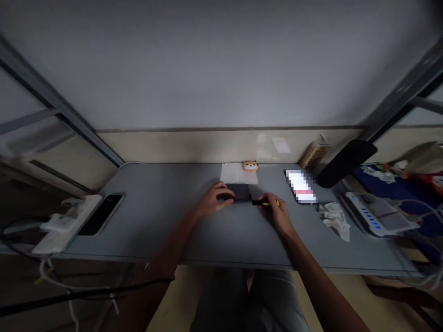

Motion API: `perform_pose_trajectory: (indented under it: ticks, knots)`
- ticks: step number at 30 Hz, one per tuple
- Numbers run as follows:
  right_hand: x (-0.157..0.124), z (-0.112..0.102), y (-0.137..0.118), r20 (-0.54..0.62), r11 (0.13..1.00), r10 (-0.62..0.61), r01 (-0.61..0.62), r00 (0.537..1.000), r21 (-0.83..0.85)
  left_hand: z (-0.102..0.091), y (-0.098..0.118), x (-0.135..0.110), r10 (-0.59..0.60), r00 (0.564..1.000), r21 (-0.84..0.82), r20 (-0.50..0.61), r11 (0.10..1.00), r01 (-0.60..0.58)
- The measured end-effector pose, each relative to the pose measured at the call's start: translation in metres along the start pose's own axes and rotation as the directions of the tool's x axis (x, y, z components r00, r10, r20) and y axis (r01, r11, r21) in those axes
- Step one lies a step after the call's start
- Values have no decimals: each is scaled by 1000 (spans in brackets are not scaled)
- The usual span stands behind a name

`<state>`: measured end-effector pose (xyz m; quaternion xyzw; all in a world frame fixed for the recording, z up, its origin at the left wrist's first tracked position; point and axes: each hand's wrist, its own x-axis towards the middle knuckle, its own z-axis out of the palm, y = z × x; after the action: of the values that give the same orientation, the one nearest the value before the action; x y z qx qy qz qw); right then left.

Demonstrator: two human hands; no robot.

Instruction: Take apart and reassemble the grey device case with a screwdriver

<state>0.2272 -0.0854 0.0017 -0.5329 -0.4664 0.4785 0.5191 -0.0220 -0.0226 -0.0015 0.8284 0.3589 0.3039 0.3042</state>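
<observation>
A dark, flat, phone-like device (241, 192) lies on the grey desk in front of me. My left hand (215, 199) grips its left end, thumb at the near side and fingers curled over the far side. In my right hand (276, 210) is a small black-and-yellow screwdriver (263, 202), held in a pinch. Its black end points left, at or very close to the device's right edge; whether they touch is hard to make out. Just behind the device lies a white paper (231, 173), with an orange animal-face item (249, 166) on its far right corner.
On the right are a lit phone (300, 186), crumpled tissue (335, 219), a power strip with blue lights (375, 216), a black cylindrical case (347, 163) and a small box (314, 154). Another phone (101, 215) and a white power strip (71, 223) lie left. A wall backs the desk (155, 198).
</observation>
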Motion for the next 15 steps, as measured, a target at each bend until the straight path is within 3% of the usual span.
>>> perform_pose_trajectory:
  ticks: [3, 9, 15]
  knots:
    - [0, -2, -1, -52, 999, 28, -27, 998, 19, 4, -2, 1, -17, 1000, 10, 23, 1000, 17]
    - [2, -2, 1, -84, 996, 22, -15, 996, 86, 11, -4, 2, -28, 997, 2, -69, 1000, 28]
    - [6, -2, 8, -155, 981, 21, 10, 988, 196, 1, -14, 9, -34, 987, 47, -154, 998, 42]
